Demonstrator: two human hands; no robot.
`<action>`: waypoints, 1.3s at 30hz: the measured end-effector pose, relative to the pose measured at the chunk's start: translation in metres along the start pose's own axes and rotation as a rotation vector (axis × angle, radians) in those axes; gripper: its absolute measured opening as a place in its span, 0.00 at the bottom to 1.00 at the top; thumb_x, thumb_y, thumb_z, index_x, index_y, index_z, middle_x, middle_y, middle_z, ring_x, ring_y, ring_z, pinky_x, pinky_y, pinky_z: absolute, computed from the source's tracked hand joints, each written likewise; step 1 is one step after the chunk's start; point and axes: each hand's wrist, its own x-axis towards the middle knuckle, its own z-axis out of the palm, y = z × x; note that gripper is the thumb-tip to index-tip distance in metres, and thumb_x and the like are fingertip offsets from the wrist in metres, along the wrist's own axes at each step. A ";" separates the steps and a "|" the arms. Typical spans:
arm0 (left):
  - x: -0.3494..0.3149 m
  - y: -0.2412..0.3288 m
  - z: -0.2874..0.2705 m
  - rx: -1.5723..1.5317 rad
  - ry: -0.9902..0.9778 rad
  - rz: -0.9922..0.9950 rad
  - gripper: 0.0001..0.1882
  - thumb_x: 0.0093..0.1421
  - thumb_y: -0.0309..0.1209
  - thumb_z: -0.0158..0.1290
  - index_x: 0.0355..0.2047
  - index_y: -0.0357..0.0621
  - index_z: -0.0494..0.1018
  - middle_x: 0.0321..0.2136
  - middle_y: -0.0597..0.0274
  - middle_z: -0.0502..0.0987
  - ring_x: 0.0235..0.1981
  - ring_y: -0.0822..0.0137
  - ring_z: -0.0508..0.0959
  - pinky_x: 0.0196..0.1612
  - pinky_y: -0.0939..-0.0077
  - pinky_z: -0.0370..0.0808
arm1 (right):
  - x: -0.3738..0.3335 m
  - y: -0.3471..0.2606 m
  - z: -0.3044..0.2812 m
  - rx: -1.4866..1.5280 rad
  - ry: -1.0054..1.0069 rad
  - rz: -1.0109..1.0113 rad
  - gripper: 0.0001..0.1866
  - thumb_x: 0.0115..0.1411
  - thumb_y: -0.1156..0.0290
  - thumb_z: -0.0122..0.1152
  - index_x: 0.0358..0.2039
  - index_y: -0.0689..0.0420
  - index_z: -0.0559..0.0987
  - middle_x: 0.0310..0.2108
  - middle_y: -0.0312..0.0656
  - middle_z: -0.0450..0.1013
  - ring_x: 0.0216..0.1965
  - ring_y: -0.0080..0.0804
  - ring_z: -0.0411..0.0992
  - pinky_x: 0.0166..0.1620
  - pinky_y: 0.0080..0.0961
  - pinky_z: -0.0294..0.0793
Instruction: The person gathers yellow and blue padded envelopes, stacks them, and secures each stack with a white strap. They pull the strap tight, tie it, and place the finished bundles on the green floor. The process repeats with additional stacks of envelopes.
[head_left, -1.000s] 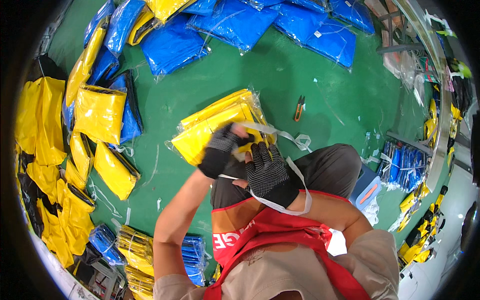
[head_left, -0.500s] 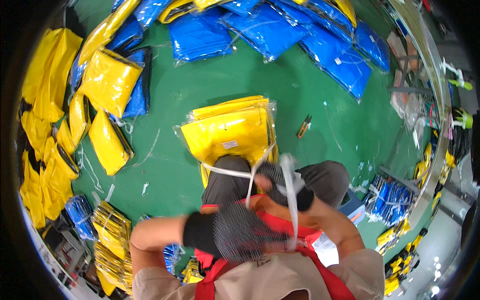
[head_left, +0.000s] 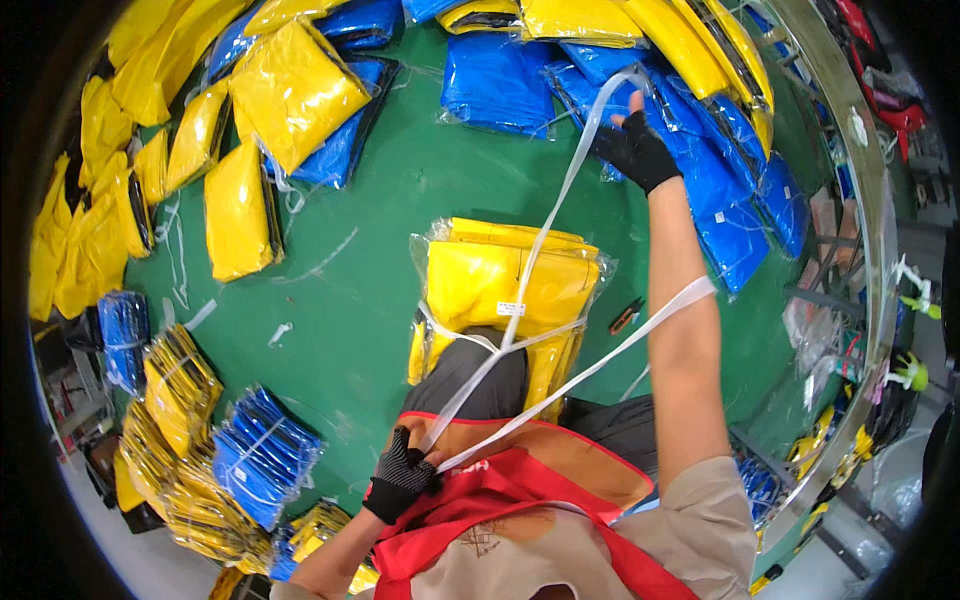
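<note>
A stack of folded yellow items in clear plastic [head_left: 560, 275] sits on the green floor in front of my knee. White strapping [head_left: 548, 225] crosses around the stack, one band running across its lower part. My left hand [head_left: 402, 478], in a dark fingerless glove, is closed on the strapping close to my red apron [head_left: 500, 500]. Stretched far forward, my right hand [head_left: 640, 150] grips one length of it, which runs taut back to the left hand. A second length slants from the left hand past my right forearm. The stack's near part is hidden behind my knee.
Orange-handled thread snips [head_left: 627, 316] lie right of the stack. Blue packs [head_left: 497, 85] and yellow packs [head_left: 300, 95] are heaped at the far side and left. Strapped blue bundles [head_left: 262, 455] and yellow bundles [head_left: 180, 385] stand near left. A metal rail [head_left: 868, 190] curves along the right.
My right hand has swung from beside my knees far forward, drawing the strapping long. The left hand has moved left and lower. The whole view has shifted, with the stack now farther right.
</note>
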 end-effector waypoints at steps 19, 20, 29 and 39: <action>0.006 0.014 0.007 0.981 0.113 0.472 0.07 0.46 0.34 0.50 0.26 0.48 0.72 0.24 0.56 0.70 0.26 0.55 0.73 0.26 0.60 0.69 | -0.147 -0.171 -0.224 0.641 -0.109 0.155 0.21 0.59 0.55 0.46 0.29 0.62 0.77 0.23 0.47 0.73 0.24 0.35 0.71 0.30 0.31 0.70; 0.008 0.007 0.012 0.984 0.116 0.480 0.07 0.47 0.34 0.50 0.26 0.48 0.72 0.23 0.56 0.70 0.26 0.55 0.73 0.26 0.60 0.69 | -0.113 -0.187 -0.201 0.508 -0.212 0.154 0.22 0.57 0.54 0.47 0.27 0.61 0.77 0.23 0.47 0.73 0.23 0.38 0.71 0.30 0.33 0.70; -0.028 -0.039 0.097 0.614 -0.248 0.564 0.09 0.52 0.32 0.45 0.33 0.48 0.70 0.21 0.58 0.74 0.21 0.57 0.75 0.22 0.59 0.71 | -0.055 -0.224 -0.149 1.864 -0.415 0.818 0.12 0.56 0.65 0.53 0.29 0.62 0.76 0.28 0.43 0.74 0.30 0.31 0.74 0.30 0.26 0.74; 0.010 -0.065 0.120 0.639 0.079 0.108 0.12 0.54 0.38 0.43 0.30 0.43 0.69 0.19 0.50 0.74 0.20 0.54 0.76 0.21 0.57 0.71 | -0.021 -0.169 -0.050 1.527 -0.324 0.689 0.12 0.52 0.61 0.58 0.21 0.56 0.76 0.17 0.29 0.66 0.18 0.17 0.57 0.23 0.16 0.52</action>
